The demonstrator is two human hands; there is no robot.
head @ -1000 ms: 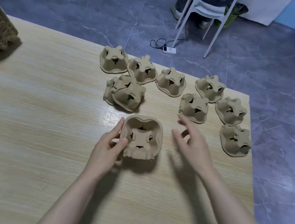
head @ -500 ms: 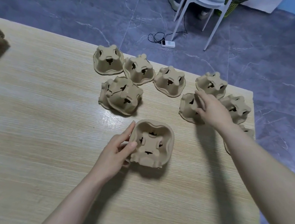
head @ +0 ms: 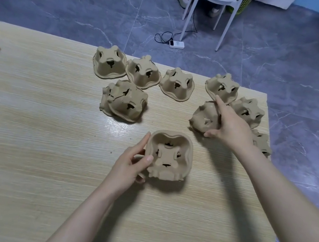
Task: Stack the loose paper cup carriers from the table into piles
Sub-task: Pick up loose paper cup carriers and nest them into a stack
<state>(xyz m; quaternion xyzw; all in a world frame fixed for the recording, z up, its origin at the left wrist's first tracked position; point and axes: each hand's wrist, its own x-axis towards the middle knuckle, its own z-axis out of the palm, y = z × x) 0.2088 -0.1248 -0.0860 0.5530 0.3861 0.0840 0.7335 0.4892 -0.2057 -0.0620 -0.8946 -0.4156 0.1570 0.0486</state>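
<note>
On the wooden table (head: pixel 24 140), pale and streaked with a fine straight grain, the paper cup carriers lie mostly in a loose cluster toward the far right corner, some touching, a few close to the right edge. Each is a moulded pulp shell: matte tan, fibrous, thin-walled, lumpy with rounded cup wells and dark cut slots. Most sit domed side up; a two-carrier pile (head: pixel 125 100) left of centre sits skewed, and it could slide apart if bumped.

Nearest, an upturned carrier (head: pixel 169 156) rests hollow side up, the left hand (head: pixel 129 166) holding its left rim with thumb over the edge and fingers behind. It probably serves as the base of a pile.

Farther right, the right hand (head: pixel 231 126) spreads over a domed carrier (head: pixel 204 115), thumb at its near edge and index finger stretched along its far side; the grasp looks only partly closed. Lifting from such a loose hold could crush the soft rim, drop it, or knock the edge carrier (head: pixel 261 143) off the table.
</note>
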